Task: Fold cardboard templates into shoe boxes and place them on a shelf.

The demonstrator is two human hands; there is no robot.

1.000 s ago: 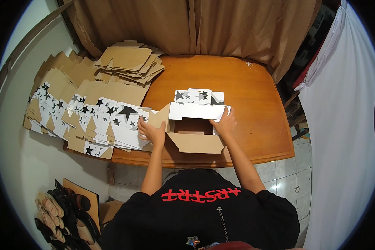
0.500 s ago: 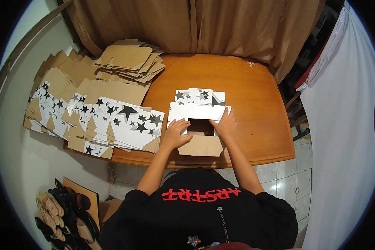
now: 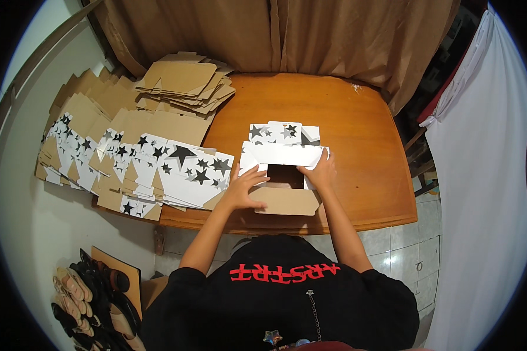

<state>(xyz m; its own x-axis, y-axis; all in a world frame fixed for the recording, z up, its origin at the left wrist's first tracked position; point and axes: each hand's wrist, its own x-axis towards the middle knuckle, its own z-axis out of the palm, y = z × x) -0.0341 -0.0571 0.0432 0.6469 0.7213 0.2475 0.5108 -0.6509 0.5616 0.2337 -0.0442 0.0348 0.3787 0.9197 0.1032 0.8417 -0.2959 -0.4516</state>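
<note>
A half-folded cardboard box (image 3: 282, 155), white with black stars outside and brown inside, lies on the wooden table (image 3: 363, 146) in front of me. My left hand (image 3: 244, 187) presses on its left side flap, fingers spread over the white panel. My right hand (image 3: 319, 171) grips the box's right side wall near its corner. A brown flap (image 3: 288, 200) sticks out toward me between my hands, and the dark open cavity of the box shows just above it.
Several flat star-printed box blanks (image 3: 158, 167) lie fanned over the table's left end. A stack of brown blanks (image 3: 184, 82) sits at the back left. Brown curtains (image 3: 287, 35) hang behind, a white sheet (image 3: 480, 175) at the right. Sandals (image 3: 82, 298) lie on the floor lower left.
My left hand has moved right, from the box's outer left flap onto its left side, folding the flap inward. The box now looks narrower and more closed.
</note>
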